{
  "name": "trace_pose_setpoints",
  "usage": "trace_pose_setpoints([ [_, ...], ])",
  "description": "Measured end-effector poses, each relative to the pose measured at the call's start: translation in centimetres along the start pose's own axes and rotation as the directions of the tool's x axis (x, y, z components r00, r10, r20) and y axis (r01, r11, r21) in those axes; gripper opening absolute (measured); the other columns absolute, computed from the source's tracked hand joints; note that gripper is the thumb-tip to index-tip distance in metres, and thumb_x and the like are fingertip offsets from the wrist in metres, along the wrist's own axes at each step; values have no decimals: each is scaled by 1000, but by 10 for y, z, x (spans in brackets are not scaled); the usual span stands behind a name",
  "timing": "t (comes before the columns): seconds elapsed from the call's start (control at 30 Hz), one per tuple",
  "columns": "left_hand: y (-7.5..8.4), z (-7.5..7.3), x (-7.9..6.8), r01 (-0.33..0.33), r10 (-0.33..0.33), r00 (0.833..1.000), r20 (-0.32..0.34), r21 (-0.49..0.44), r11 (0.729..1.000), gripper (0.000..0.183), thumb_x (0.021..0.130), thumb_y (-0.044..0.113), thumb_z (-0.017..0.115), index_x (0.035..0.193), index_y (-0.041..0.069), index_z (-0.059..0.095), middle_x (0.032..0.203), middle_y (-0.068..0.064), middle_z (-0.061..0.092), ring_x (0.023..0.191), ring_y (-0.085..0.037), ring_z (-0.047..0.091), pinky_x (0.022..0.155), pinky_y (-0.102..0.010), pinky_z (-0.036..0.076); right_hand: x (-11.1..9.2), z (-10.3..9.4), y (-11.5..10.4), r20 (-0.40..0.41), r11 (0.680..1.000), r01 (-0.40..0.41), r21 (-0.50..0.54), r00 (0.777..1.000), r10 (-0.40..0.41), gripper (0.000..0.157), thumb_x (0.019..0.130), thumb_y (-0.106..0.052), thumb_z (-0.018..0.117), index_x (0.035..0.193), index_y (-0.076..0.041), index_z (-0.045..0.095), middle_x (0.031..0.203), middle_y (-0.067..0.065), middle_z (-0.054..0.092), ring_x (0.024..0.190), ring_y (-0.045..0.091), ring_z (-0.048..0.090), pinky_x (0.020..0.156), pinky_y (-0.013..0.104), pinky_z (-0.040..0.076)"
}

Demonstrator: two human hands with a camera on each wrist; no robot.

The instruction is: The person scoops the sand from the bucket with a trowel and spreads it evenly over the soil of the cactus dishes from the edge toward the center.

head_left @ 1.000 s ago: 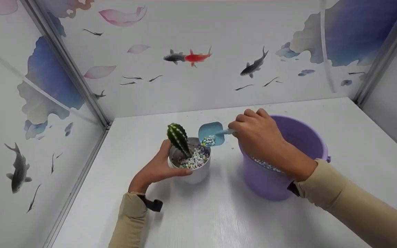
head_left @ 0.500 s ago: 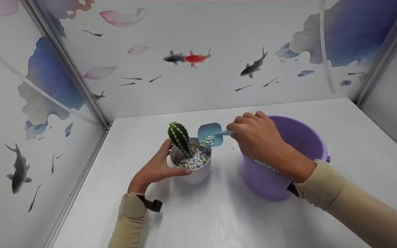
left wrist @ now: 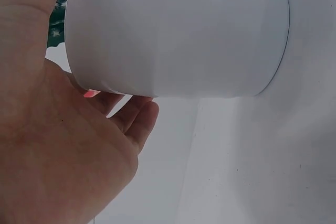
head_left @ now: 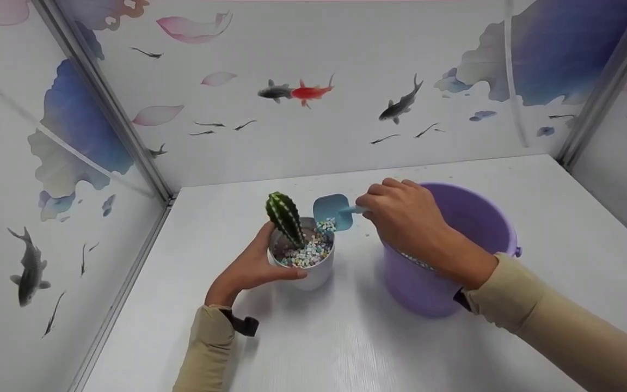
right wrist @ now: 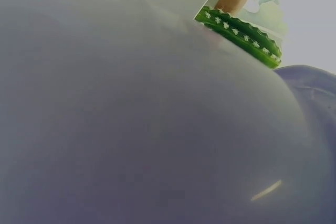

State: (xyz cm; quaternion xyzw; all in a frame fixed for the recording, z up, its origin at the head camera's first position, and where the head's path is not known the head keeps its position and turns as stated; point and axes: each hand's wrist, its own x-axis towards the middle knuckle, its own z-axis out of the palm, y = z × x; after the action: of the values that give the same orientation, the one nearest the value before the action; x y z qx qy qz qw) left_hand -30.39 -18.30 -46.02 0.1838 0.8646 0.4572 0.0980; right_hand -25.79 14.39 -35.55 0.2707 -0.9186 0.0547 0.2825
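My left hand (head_left: 245, 265) grips a white pot (head_left: 316, 276) from its left side, thumb across the front. In the left wrist view the pot wall (left wrist: 178, 35) fills the upper part, with the fingers partly behind it. A green cactus (head_left: 286, 220) leans left in the pot, above pale, multicoloured pebbles (head_left: 313, 255). My right hand (head_left: 406, 220) holds a small light-blue shovel (head_left: 335, 204) by its handle. Its blade is at the pot's right rim, tilted toward the pot, with pebbles (head_left: 326, 224) near its lip. The right fingertips are hidden.
A purple bucket (head_left: 425, 291) stands right of the pot, under my right forearm, with pebbles inside. Its wall (right wrist: 147, 119) fills most of the right wrist view. Tiny bits lie scattered on the white table (head_left: 335, 348). Printed panels (head_left: 346, 49) enclose the back and sides.
The pebbles on the shovel have slid toward its lip, and the heap there looks smaller. The pot has shifted slightly right with my left hand. My right hand has dropped a little.
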Motion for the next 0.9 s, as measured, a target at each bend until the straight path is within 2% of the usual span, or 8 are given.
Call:
trace_pose_setpoints([
  [0.17,-1,-1,-1,31,-31,1000,4,22,999,144,70,61,97,176,21,8,183,-3,15,171,-27,12,137,-60,19,0,-1,-1,-16,1000,6,15,1000,-6,20,93,-9,85,112,-16,83,101,1,80,87,24,69,76,40,62],
  [0.73,0,-1,1,-1,1,1000,-6,6,1000,135,70,60,98,174,28,18,178,4,27,169,-22,19,136,-59,22,2,-3,-1,-49,996,18,90,999,-14,27,92,0,84,116,-11,82,107,5,81,95,26,67,86,41,60],
  [0.9,0,0,1,3,-3,1000,-2,1,1000,135,69,60,98,174,29,19,177,4,28,168,-22,21,136,-60,22,3,-4,-1,-64,997,27,75,998,-22,27,91,0,84,116,-11,82,107,5,81,96,26,69,84,40,59],
])
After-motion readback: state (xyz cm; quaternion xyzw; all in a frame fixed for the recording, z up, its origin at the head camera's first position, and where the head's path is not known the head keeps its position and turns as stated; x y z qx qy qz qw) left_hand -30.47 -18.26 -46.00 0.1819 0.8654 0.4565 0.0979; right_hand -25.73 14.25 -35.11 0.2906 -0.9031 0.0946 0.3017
